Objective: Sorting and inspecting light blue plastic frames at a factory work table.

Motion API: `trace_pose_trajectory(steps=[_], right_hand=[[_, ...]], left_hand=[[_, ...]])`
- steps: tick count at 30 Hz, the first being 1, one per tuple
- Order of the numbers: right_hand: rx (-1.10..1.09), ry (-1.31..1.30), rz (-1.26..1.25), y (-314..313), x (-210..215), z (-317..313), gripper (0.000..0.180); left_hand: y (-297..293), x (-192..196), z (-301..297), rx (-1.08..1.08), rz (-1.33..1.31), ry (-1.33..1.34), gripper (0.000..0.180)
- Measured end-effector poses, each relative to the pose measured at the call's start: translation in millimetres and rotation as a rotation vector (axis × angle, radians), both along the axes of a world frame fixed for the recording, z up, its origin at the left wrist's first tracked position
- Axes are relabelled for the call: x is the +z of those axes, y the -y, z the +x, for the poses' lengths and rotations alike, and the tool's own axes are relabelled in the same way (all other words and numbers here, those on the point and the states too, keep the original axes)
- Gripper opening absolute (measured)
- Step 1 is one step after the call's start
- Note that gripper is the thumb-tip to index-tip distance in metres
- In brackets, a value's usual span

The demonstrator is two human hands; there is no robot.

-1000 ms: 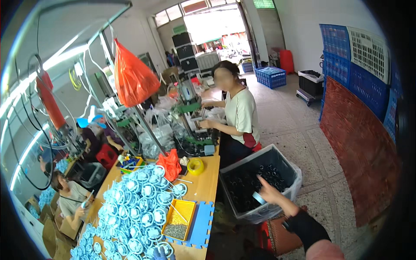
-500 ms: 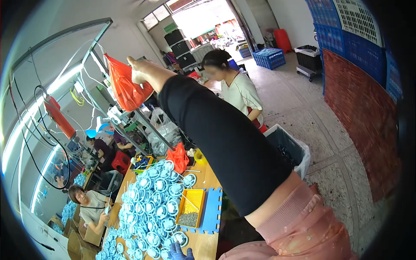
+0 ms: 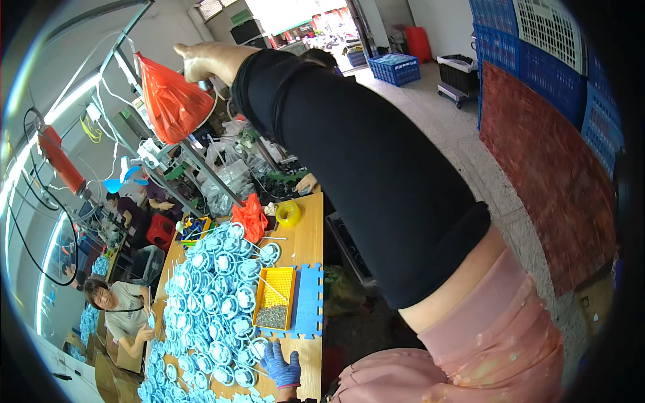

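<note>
My right arm (image 3: 363, 161) in a black sleeve reaches up and away to the far left. My bare right hand (image 3: 198, 62) is beside a hanging red plastic bag (image 3: 171, 101), its fingers curled. Something small and dark shows just below the hand, but I cannot make it out. My left hand (image 3: 281, 366), in a blue-grey glove, is over the near table edge with fingers spread, beside a heap of light blue round plastic parts (image 3: 218, 295). The glove appears to hold nothing. A yellow tray (image 3: 285, 295) with small metal pieces lies on a blue foam mat (image 3: 310, 292) beyond it.
A roll of yellow tape (image 3: 288, 213) and a small red bag (image 3: 250, 218) are at the table's far end. Another person (image 3: 124, 316) works across the table. A red tool (image 3: 64, 161) hangs from cables at left. Blue crates (image 3: 547, 74) are stacked at right.
The view has shifted, so the table appears further left. My left hand has come further into sight at the table. My right hand stays by the hanging red bag.
</note>
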State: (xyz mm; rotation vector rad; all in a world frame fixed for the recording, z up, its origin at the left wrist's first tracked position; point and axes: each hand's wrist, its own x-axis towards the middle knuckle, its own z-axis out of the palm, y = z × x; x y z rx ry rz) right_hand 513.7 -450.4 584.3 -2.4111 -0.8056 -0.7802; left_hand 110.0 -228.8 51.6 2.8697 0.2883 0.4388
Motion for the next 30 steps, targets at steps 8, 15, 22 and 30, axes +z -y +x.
trace_pose_trajectory(steps=[8,15,22,30], right_hand=[[-0.126,0.026,-0.282,-36,19,20,0.094],[-0.339,-0.190,-0.427,-36,-34,-32,0.079],[-0.183,-0.128,-0.170,-75,-35,28,0.088],[0.142,-0.121,-0.160,-66,-5,79,0.074]], left_hand=[[-19,-33,-56,0.166,-0.069,0.031,0.067],[-3,-52,-80,0.214,-0.174,-0.028,0.061],[-30,-75,-75,0.273,-0.156,-0.080,0.060],[-23,-29,-30,0.338,-0.291,-0.138,0.072]])
